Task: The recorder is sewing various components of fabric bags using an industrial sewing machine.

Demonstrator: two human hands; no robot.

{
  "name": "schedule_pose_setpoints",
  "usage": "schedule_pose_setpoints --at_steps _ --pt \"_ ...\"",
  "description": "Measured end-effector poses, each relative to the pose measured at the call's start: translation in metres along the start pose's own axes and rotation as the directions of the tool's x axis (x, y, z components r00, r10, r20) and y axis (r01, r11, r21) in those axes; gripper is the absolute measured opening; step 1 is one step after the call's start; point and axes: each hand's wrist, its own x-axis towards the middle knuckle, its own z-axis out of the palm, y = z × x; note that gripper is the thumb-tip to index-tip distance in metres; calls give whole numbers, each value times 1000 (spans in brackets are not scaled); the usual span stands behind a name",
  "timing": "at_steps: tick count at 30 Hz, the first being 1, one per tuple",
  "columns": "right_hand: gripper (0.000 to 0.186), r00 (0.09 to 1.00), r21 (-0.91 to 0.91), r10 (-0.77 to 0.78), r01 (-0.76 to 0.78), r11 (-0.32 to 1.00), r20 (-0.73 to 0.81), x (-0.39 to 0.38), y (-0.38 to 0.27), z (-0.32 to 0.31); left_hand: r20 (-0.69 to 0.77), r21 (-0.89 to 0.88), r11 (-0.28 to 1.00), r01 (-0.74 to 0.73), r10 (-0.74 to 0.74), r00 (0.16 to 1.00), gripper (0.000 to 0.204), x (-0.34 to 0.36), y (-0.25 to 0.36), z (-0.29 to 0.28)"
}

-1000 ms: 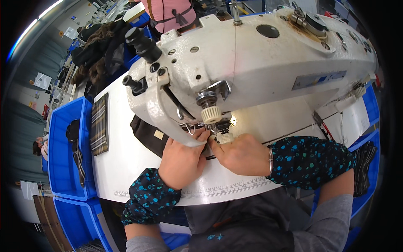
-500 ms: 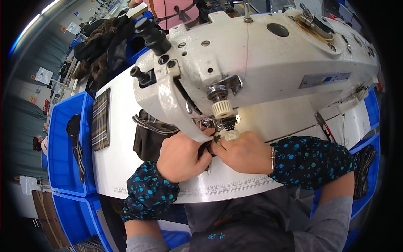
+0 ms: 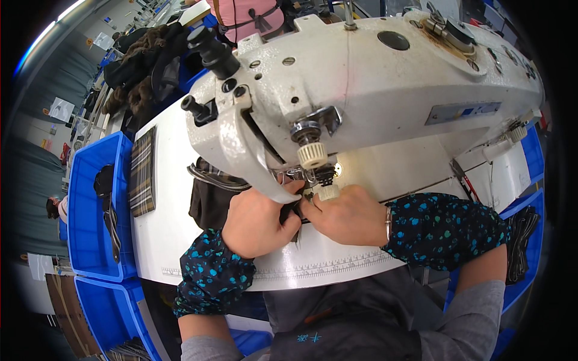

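Note:
A white sewing machine (image 3: pixel 361 66) stretches over the table, its needle area in front of my fingers. Under it lies a piece of dark brown cloth (image 3: pixel 208 203), with a zipper (image 3: pixel 217 179) along its upper edge and a plaid part beside that. My left hand (image 3: pixel 257 224) is closed on the cloth just left of the presser foot, its fingers partly behind the machine's white lever guard. Close by on the right, my right hand (image 3: pixel 346 216) pinches the cloth's edge near the needle. The two hands almost meet; their fingertips are partly hidden.
Folded plaid cloth (image 3: pixel 142 171) lies at the table's left. Blue bins (image 3: pixel 78 210) stand beyond that edge, one holding dark strips. Red-handled snips (image 3: pixel 465 180) rest at the right, near another bin with dark pieces (image 3: pixel 522 246). A ruler strip (image 3: pixel 325 268) runs along the front edge.
The whole view has shifted slightly. Both hands keep their hold on the cloth by the needle, and the cloth has hardly moved.

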Motion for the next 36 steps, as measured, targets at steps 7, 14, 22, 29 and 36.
schedule_pose_setpoints --at_steps 7,14,22,29,36 --pt "13 956 -260 -243 196 945 -164 1 -7 -8 53 -144 989 33 -25 998 46 -3 -10 -6" --pt "16 937 -250 -346 323 913 -54 -2 -22 0 1 92 996 -6 6 1000 50 -22 6 4" --pt "21 910 -235 -410 387 891 -57 -5 -23 3 -35 272 962 -7 17 999 39 -25 8 9" --pt "20 908 -185 -413 396 900 -66 -7 -20 1 -90 245 969 -41 65 994 31 -23 12 19" --pt "20 937 -272 -349 335 902 -3 -9 -13 0 -47 214 977 -19 30 998 32 -18 7 28"
